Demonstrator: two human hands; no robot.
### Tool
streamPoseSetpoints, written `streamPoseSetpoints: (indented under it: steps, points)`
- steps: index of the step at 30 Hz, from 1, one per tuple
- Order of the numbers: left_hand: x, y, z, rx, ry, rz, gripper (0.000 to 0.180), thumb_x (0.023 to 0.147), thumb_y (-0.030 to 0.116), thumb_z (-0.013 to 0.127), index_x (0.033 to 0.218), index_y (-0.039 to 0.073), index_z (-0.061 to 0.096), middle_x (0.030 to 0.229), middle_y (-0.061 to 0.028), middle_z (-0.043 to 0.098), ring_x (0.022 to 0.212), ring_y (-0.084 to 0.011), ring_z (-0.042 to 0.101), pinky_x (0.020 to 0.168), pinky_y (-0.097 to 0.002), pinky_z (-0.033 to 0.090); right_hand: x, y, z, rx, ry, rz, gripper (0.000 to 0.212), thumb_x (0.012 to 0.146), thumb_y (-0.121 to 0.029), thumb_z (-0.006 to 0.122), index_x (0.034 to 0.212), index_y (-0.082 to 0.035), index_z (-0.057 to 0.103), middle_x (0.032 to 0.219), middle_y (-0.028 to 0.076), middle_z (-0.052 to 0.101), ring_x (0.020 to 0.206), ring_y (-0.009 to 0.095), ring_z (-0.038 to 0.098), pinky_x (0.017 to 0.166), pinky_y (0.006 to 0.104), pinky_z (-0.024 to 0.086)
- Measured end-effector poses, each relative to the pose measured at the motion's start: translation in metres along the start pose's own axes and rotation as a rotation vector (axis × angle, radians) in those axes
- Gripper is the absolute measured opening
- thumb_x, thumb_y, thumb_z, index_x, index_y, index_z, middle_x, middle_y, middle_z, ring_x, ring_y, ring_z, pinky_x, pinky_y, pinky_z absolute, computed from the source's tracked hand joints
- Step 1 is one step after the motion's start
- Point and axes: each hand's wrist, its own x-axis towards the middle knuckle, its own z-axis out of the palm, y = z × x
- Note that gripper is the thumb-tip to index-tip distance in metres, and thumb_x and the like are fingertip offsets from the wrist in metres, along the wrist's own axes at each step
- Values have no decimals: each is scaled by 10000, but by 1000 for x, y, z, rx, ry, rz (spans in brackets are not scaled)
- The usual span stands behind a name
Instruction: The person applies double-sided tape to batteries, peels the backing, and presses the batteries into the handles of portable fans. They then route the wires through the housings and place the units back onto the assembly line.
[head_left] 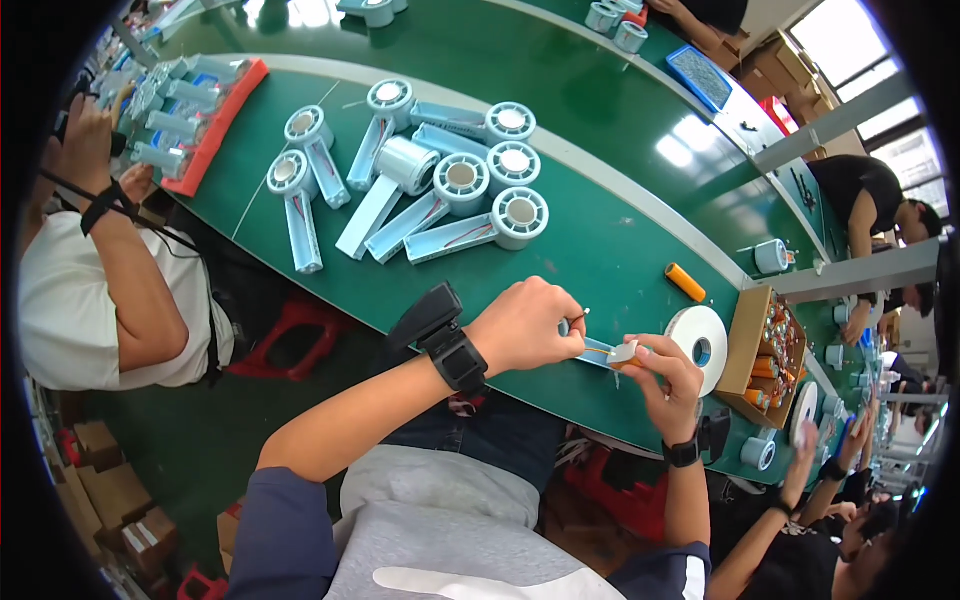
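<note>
Over the near edge of the green table, my left hand [528,325] is closed, its fingers curled at a light-blue fan housing that they mostly hide. A small pale tip sticks out by its fingertips. The handle of this housing [596,351] shows between my hands, with a thin orange-yellow wire along it. My right hand [668,385] pinches a small white block [623,353] between thumb and fingers, at the handle's right end. Whether the wire joins the block, I cannot tell. Several light-blue fan housings [521,218] with round heads and open trough handles lie beyond my left hand.
Right of my hands are a white tape roll [697,349], a cardboard box [748,345] of orange cylindrical cells and a loose orange cell [685,282]. A red-edged rack [217,130] with light-blue parts stands far left. People sit on both sides and across the table.
</note>
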Motion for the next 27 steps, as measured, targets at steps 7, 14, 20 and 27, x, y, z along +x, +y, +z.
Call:
streamPoseSetpoints:
  steps: [7, 14, 20, 27]
  points:
    - [-1, -5, -1, -13, 43, 20, 138, 744, 146, 657, 738, 30, 731, 700, -141, 680, 658, -321, 648, 633, -402, 521, 38, -30, -9, -367, -431, -68, 384, 793, 51, 789, 1135, -66, 658, 1084, 164, 687, 896, 286, 689, 724, 348, 579]
    - [2, -3, 7, 157, 31, 59, 157, 763, 217, 694, 751, 70, 746, 700, -145, 674, 719, -337, 676, 691, -441, 527, 13, -17, -22, -225, -57, -110, 357, 817, 53, 766, 1138, -65, 664, 1113, 174, 686, 928, 296, 715, 734, 352, 595]
    - [-9, -5, -3, 277, -23, 278, 217, 845, 294, 731, 810, 80, 729, 883, -66, 716, 766, -267, 642, 739, -400, 495, -7, -7, -6, -117, 68, 56, 403, 818, 72, 757, 1182, -69, 657, 1110, 184, 693, 956, 309, 728, 746, 359, 602]
    - [-13, -11, 8, 283, 141, 505, 195, 940, 220, 670, 816, 70, 678, 907, -65, 672, 774, -255, 618, 762, -385, 475, -3, -10, -9, -326, -29, -97, 375, 808, 66, 761, 1146, -64, 664, 1082, 182, 687, 886, 319, 723, 722, 366, 596]
